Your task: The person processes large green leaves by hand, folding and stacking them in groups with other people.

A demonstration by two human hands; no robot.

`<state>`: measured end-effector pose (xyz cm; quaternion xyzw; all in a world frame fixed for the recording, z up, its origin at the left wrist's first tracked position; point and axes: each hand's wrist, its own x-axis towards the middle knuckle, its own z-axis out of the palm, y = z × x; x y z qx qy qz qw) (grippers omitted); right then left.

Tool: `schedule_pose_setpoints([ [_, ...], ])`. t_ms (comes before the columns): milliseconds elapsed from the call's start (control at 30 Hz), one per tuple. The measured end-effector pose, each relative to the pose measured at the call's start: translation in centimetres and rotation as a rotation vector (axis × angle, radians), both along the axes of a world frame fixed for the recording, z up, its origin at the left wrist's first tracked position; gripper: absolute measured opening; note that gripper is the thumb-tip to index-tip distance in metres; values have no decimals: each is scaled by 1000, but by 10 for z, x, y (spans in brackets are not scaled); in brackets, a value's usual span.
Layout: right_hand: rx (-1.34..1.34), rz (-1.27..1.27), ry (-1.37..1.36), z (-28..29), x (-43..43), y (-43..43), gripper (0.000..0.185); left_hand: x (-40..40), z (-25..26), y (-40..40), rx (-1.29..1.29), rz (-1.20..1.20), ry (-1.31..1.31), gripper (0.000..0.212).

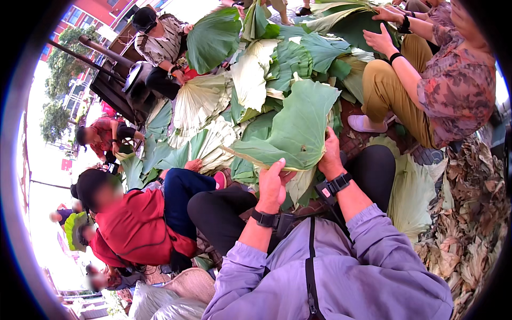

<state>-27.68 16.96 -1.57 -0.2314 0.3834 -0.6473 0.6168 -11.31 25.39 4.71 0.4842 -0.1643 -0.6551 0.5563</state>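
Observation:
Between my two hands is a large green lotus leaf (302, 120), held up by its near edge, with a small brown spot near its middle. My left hand (274, 186) grips the lower edge, thumb on top. At the right edge of the leaf, my right hand (330, 156) pinches it between thumb and fingers. Both wrists wear black straps with small devices. Beyond the held leaf lies a wide heap of lotus leaves, some with green faces up (294, 60), others showing pale undersides (252, 76).
Several people sit around the heap: one in red (136, 224) at the left, one in a patterned shirt (456, 88) at the right, another in stripes (160, 44) beyond. Dry brown leaves (460, 240) lie at the right, near a pale leaf pile (412, 196). White plastic bags (160, 304) are at lower left.

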Motion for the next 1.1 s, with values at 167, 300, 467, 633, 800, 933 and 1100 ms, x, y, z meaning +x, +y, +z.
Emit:
schedule_pose_setpoints([
  [167, 51, -53, 49, 1, -1, -2, 52, 42, 9, -3, -218, 252, -108, 38],
  [300, 82, -48, 40, -2, -5, -4, 56, 82, 29, -9, -368, 360, -102, 37],
  [467, 52, -125, 97, -1, -3, -7, 54, 132, 59, -12, -492, 403, -341, 38],
  [633, 10, -119, 185, -9, -1, -11, 49, 149, 91, -17, -509, 337, -423, 37],
  [800, -61, -51, 428, -2, 10, -8, 44, 125, 88, -31, -286, 107, -450, 23],
  [933, -82, 85, 512, 1, 19, 1, 47, 98, 59, -58, -147, -45, -199, 25],
  [1100, -85, 142, 465, -16, 37, 8, 47, 60, 11, -87, -86, -27, 51, 30],
])
